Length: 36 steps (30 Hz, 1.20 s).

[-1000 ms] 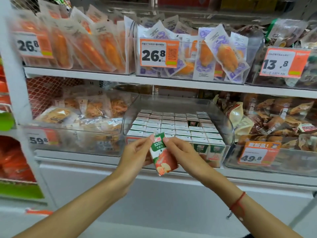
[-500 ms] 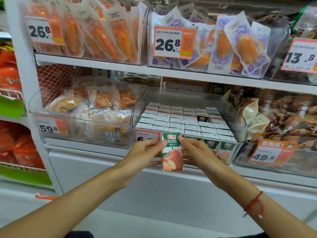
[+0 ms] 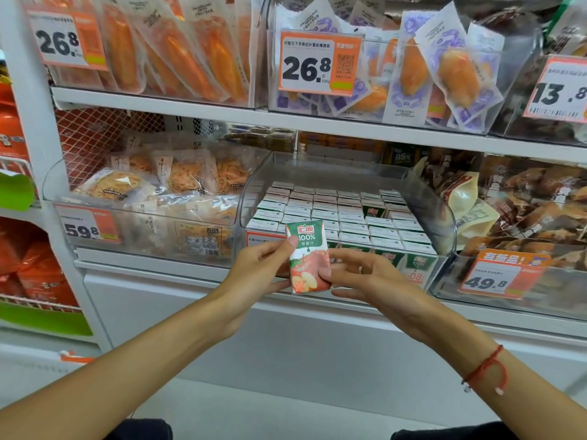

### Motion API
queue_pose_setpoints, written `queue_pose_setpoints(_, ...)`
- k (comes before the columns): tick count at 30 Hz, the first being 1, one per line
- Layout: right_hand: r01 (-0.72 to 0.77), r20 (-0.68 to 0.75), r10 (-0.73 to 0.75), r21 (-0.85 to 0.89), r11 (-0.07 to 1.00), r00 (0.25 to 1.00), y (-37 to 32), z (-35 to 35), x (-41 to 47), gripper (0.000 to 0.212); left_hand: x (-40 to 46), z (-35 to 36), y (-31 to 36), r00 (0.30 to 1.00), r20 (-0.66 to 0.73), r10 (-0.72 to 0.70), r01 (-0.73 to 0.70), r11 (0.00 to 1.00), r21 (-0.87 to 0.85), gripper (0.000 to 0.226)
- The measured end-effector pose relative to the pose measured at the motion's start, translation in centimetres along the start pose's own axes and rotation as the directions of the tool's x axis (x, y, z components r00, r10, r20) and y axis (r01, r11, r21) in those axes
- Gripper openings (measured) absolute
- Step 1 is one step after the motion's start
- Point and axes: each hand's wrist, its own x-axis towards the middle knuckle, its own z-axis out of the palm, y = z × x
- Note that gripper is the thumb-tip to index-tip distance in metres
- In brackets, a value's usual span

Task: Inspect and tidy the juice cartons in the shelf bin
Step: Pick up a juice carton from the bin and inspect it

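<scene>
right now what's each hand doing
Left hand: pinching the small green-and-red juice carton by its left edge.
Right hand: gripping the carton's right edge.

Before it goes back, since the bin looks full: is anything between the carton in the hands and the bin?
Nothing visible. The juice carton is held by the left hand and right hand before the clear bin, whose top is open. A gap among the packed cartons shows beside the raised one.
</scene>
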Motion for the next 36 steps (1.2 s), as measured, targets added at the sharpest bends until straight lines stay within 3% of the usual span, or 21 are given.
queue_pose_setpoints(3, 0.02, -0.064, -0.02, 0.004, 1.0, 0.998, 0.0, 0.4, 0.0, 0.035, -0.1, -0.2, 0.0, 1.0, -0.017, 0.025, -0.024, 0.998, 0.066, 0.026)
queue_pose_setpoints(6, 0.072, -0.176, -0.076, -0.026, 0.997, 0.981, -0.2, 1.1, 0.1, 0.032, 0.0, -0.2, -0.3, 0.974, -0.142, 0.176, -0.142, 0.965, 0.22, 0.016)
queue_pose_setpoints(8, 0.133, -0.255, -0.169, -0.153, 0.979, 0.952, -0.2, 1.6, 0.3, 0.037, 0.0, -0.1, -0.2, 0.959, -0.168, 0.23, -0.186, 0.953, 0.239, 0.015)
queue_pose_setpoints(11, 0.209, -0.3, -0.335, -0.383, 0.9, 0.893, 0.0, 2.4, 0.3, 0.045, -0.2, 0.5, -0.2, 0.972, -0.129, 0.196, -0.17, 0.967, 0.19, 0.013)
queue_pose_setpoints(13, 0.228, -0.289, -0.38, -0.446, 0.865, 0.879, 0.2, 2.6, 0.3, 0.048, -0.1, 0.6, -0.4, 0.977, -0.125, 0.171, -0.15, 0.975, 0.165, 0.011)
queue_pose_setpoints(15, 0.222, -0.252, -0.344, -0.411, 0.884, 0.905, 0.3, 2.4, 0.4, 0.045, 0.0, 0.3, -0.4, 0.98, -0.137, 0.143, -0.123, 0.982, 0.144, 0.009)
queue_pose_setpoints(20, 0.141, -0.147, -0.154, -0.094, 0.986, 0.977, -0.1, 1.0, 0.5, 0.017, 0.3, -0.1, -0.2, 0.995, -0.096, 0.04, -0.036, 0.998, 0.045, 0.008)
queue_pose_setpoints(25, -0.023, -0.04, 0.022, -0.022, 0.999, 0.999, -0.3, 0.3, 0.2, 0.053, 0.6, 0.3, 0.1, 0.999, -0.053, -0.008, 0.006, 0.999, -0.045, 0.025)
queue_pose_setpoints(30, -0.047, 0.041, 0.05, -0.072, 0.996, 0.998, -0.7, 0.4, -0.4, 0.056, 0.6, 0.4, 0.5, 0.998, -0.039, -0.041, 0.037, 0.994, -0.103, 0.026)
queue_pose_setpoints(36, -0.03, 0.016, 0.029, 0.051, 0.998, 0.999, -0.6, 0.7, -0.4, 0.054, 0.2, 0.7, 0.6, 1.0, 0.023, 0.0, 0.002, 0.993, -0.116, 0.028)
